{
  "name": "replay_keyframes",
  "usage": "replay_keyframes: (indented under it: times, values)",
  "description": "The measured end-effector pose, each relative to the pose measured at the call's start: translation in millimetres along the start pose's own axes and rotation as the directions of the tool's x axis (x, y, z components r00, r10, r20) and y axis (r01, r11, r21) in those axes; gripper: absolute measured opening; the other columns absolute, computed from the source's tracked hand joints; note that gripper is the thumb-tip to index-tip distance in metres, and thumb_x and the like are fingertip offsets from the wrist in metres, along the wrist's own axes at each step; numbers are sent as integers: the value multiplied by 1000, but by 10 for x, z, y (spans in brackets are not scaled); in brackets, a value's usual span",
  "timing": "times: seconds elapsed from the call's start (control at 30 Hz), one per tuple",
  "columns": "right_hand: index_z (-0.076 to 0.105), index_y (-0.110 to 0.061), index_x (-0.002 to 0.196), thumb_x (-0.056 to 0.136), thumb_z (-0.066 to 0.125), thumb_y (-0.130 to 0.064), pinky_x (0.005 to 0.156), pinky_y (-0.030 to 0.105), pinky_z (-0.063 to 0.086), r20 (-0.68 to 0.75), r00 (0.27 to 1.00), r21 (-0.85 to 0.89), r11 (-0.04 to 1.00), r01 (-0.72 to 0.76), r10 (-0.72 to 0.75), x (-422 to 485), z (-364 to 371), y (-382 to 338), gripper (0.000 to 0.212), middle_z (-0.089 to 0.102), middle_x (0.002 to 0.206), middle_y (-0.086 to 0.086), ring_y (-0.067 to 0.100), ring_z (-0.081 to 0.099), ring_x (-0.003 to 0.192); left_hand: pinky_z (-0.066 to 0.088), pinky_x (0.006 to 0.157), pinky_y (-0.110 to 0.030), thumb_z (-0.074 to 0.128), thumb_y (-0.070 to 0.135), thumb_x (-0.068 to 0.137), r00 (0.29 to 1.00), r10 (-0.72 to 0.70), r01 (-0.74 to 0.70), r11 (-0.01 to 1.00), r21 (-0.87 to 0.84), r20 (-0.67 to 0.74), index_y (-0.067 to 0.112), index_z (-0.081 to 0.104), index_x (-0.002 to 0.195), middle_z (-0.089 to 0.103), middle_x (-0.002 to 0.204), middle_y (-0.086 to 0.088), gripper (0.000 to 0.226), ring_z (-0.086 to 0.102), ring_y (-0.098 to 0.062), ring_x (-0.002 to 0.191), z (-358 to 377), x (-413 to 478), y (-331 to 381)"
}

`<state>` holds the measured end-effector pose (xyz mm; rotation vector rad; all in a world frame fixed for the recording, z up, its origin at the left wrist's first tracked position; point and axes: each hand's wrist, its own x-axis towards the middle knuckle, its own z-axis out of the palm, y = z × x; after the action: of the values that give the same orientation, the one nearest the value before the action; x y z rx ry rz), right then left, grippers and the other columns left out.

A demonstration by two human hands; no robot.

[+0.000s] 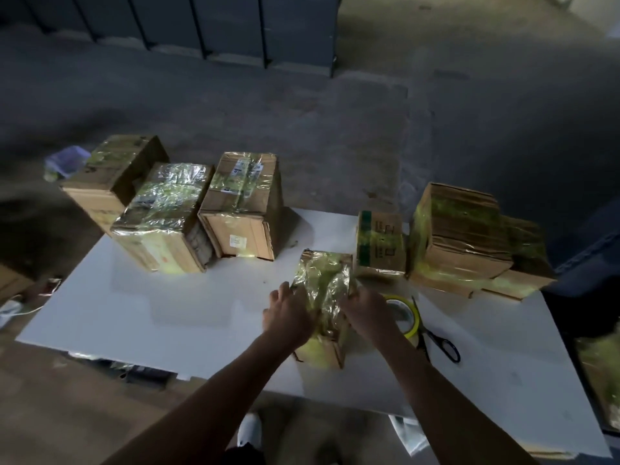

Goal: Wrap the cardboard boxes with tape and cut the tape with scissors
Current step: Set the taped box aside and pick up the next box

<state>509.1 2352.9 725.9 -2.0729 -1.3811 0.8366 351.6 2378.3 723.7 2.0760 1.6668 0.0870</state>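
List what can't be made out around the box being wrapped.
Head view only:
Tape roll: partly hidden behind the right hand.
Its grip: finger ends hidden against the small wrapped box.
White label on the upright box: print too small.
Object at right edge: cut off, blurred.

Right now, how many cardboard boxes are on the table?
7: three back-left, outer box, middle box, inner box; centre box in front; green-striped box; tall box and low box far right, possibly hiding others.
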Motion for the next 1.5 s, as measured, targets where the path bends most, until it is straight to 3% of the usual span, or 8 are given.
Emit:
replay_keyframes:
  times: [0.17, 0.33, 0.53, 0.63, 0.83, 1.17, 1.37, 1.5]
  values:
    - [62, -18, 110, 97, 47, -33, 79, 46, 54, 136, 985, 101, 991, 92, -106, 73, 121, -60, 25, 66, 101, 9, 25, 65, 90, 49, 87, -39, 49, 27, 97, 996, 46, -47, 999, -13, -73, 24, 53, 133, 53, 134, -5, 37, 49, -26, 117, -142, 50, -143]
    - [56, -26, 123, 97, 45, -36, 93, 36, 46, 282, 950, -112, 979, 172, -135, 197, 337, -59, 30, 54, 127, -1, 18, 55, 112, 48, 58, -23, 50, 65, 87, 994, -59, 75, 983, -169, 95, 11, 54, 101, 64, 90, -3, 56, 64, -14, 76, -298, 235, -281]
    - [64, -22, 109, 83, 66, -29, 89, 34, 47, 71, 989, -249, 958, 140, -126, 224, 575, -124, 27, 48, 123, 4, 24, 51, 112, 52, 64, -22, 56, 31, 95, 968, -86, 165, 925, -342, 234, 6, 54, 111, 62, 98, -5, 30, 59, -12, 82, -264, 337, -798]
    - [49, -22, 129, 74, 76, -41, 93, 34, 43, -2, 998, -249, 967, -57, 58, 224, 617, -72, 64, 41, 133, 4, 26, 45, 120, 48, 58, -16, 58, 25, 94, 960, -67, 191, 867, -460, 272, 12, 57, 99, 62, 90, 0, 14, 60, -6, 79, -187, 327, -979]
    - [65, -20, 83, 90, 55, -45, 57, 24, 40, 189, 941, -76, 960, -269, 279, 185, 647, -93, 27, 67, 80, 7, 19, 62, 73, 49, 58, -19, 55, 18, 94, 960, -33, 192, 800, -568, 279, 16, 60, 88, 66, 85, 0, 7, 63, -10, 77, -143, 393, -1006]
    - [58, -12, 56, 89, 59, -41, 58, 28, 35, -245, 948, -59, 973, -223, 203, 129, 511, -423, 44, 61, 60, 7, 22, 57, 63, 55, 75, -37, 54, 17, 97, 880, -36, 433, 470, -769, 473, 8, 62, 104, 67, 100, -15, 14, 65, -25, 85, -72, 558, -1033]
    - [72, 0, 87, 83, 72, -33, 79, 40, 51, -340, 929, 11, 988, -153, 147, 108, 495, -460, 33, 70, 94, 18, 29, 64, 92, 56, 83, -41, 61, 16, 92, 965, -106, 241, 721, -650, 241, 10, 53, 128, 61, 114, -12, 38, 63, -28, 99, -27, 571, -994]
    - [49, -10, 129, 76, 76, -47, 87, 32, 44, -144, 929, 189, 931, -313, 341, 140, 544, -528, 70, 55, 126, 9, 22, 54, 110, 49, 78, -26, 63, 2, 84, 999, 18, -35, 867, -497, -40, 20, 46, 134, 47, 127, -12, 56, 50, -23, 106, -119, 571, -981]
